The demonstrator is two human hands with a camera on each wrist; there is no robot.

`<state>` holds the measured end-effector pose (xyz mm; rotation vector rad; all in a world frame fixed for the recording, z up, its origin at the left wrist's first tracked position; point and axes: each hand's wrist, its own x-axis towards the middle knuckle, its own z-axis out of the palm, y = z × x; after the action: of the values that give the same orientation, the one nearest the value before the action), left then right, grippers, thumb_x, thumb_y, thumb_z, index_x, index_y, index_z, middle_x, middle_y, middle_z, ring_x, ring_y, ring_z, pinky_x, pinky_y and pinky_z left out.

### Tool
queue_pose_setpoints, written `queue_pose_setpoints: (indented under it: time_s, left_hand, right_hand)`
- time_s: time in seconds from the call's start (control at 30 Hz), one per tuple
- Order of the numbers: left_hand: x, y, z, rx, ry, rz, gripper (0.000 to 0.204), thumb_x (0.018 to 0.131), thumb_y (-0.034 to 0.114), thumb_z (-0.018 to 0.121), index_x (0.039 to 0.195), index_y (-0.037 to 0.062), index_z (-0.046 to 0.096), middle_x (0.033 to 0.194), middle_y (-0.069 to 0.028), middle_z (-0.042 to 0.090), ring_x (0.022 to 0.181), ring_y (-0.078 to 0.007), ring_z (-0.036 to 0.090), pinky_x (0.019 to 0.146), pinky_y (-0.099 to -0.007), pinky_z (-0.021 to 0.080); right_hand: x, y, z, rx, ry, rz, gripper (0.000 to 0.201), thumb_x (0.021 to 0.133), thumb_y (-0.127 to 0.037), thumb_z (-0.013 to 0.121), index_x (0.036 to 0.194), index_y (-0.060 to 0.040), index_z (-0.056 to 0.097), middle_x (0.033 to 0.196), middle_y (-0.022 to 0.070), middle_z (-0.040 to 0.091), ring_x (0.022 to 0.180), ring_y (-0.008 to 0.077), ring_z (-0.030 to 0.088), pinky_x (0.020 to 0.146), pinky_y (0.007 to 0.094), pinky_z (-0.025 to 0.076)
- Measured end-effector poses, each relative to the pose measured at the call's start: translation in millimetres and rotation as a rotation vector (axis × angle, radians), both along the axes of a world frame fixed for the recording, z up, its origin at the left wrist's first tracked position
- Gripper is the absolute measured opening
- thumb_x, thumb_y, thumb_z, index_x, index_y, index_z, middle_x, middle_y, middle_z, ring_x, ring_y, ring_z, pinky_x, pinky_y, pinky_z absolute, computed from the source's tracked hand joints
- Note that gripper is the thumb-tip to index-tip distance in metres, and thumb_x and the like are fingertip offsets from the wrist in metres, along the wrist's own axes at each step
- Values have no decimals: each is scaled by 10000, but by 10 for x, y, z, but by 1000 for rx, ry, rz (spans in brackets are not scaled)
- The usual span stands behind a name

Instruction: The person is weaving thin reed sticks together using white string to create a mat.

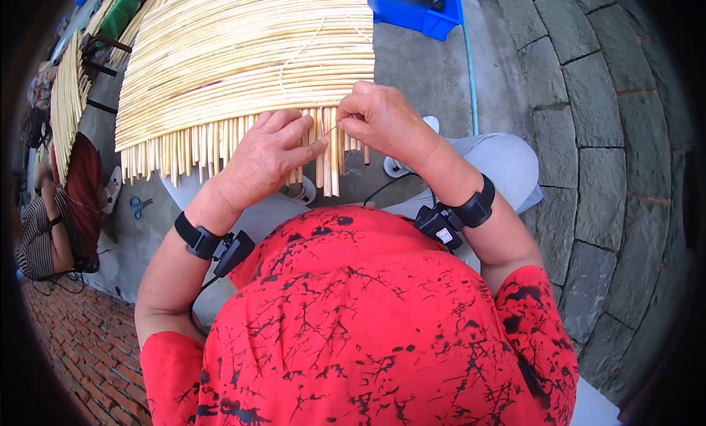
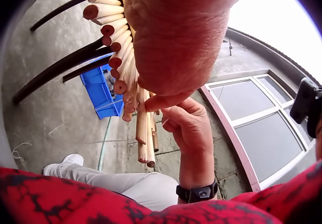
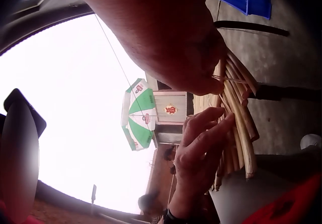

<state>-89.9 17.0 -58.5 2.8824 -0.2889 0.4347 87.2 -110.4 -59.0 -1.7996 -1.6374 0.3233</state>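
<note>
A mat of pale reed stalks (image 1: 243, 65) lies in front of me, with uneven cut ends towards my lap. My left hand (image 1: 268, 150) rests over its near edge. Its fingers are bent on the stalks, and the thumb (image 1: 316, 148) reaches across to a few longer stalks (image 1: 329, 168). Just to the right, my right hand (image 1: 386, 121) pinches a thin string (image 3: 232, 79) between thumb and forefinger. In the right wrist view this string crosses the stalks close to both hands. Another loose pale string (image 1: 293, 60) trails over the mat's top.
Beyond the mat's right corner stands a blue crate (image 1: 434, 18) beside a light blue pole (image 1: 471, 80). Dark metal legs (image 1: 103, 67) show at the left. Scissors (image 1: 138, 205) lie on the ground, near another seated person (image 1: 55, 227) and more stalks (image 1: 68, 95).
</note>
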Motion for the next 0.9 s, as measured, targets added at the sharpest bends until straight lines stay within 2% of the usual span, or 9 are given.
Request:
queue_pose_setpoints:
  time_s: [0.1,0.17,0.3,0.4,0.47,0.67,0.77,0.9]
  left_hand:
    - [3,-4,11,9,0,-7,402,634,74,550,1030,105,608,1021,-88,522,969,-264,487,838,-373,408]
    - [-4,-1,8,8,3,-8,401,634,81,549,1030,103,607,1022,-87,521,971,-263,486,840,-373,406]
    - [-12,-4,-11,7,6,-2,409,631,90,548,1035,100,605,1028,-86,518,981,-263,483,844,-373,403]
    - [-17,-15,-6,-3,13,10,422,631,57,551,1044,118,612,1044,-98,526,984,-280,493,831,-379,422]
    - [-23,-15,-9,-12,18,19,439,632,24,555,1052,135,620,1058,-110,535,985,-296,504,817,-384,441]
    - [-86,-19,-53,-53,44,17,450,622,35,560,1058,133,616,1086,-118,528,996,-304,496,834,-403,427]
    - [-127,-16,-56,-60,93,-9,421,628,55,582,1042,118,615,1089,-118,523,989,-303,491,829,-404,414]
    - [-130,-44,-31,-120,54,-17,399,633,111,629,1031,105,605,1084,-123,515,979,-305,486,827,-412,395]
  right_hand:
    - [0,21,21,-37,-33,30,90,712,-128,603,702,-41,621,672,126,537,660,305,547,593,385,438]
    - [-12,45,33,-41,-47,24,108,676,-104,562,665,-39,648,665,184,583,638,344,586,593,419,476]
    - [27,97,26,-18,-85,52,102,666,-93,563,667,-33,646,658,185,583,632,344,587,588,418,478]
    - [30,170,95,-94,-112,92,104,658,-95,569,662,-25,645,650,185,580,632,341,588,590,416,480]
    - [16,229,114,-202,-184,149,72,686,-95,578,686,-33,612,702,132,537,703,307,568,596,406,449]
    - [-23,394,158,-140,-380,342,65,699,-68,561,709,-16,600,735,149,528,706,318,570,624,411,462]
    - [-9,433,202,-222,-402,364,65,711,-64,552,719,-13,592,745,145,528,711,318,567,639,406,464]
    - [78,462,121,-162,-384,381,67,717,-70,549,712,-11,582,743,142,525,725,319,566,645,399,462]
